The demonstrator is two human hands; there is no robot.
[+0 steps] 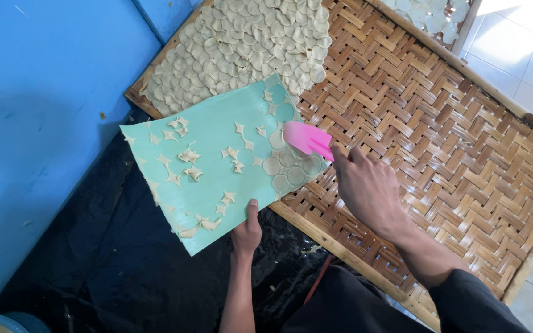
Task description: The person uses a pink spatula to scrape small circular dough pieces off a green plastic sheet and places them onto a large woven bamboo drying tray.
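Gripping the mint-green sheet's (208,166) six-o'clock edge, left hand (246,233) fingers are clamped; right hand (368,188) fingers are clasping a pink scraper (306,139) against dough discs (288,168) at three o'clock, over the woven bamboo tray (439,148).

A blue wall (38,123) fills the nine o'clock side. Black plastic sheeting (124,259) lies at seven o'clock. White floor tiles (525,43) show at two o'clock, beside a second tray of pale pieces (430,15).
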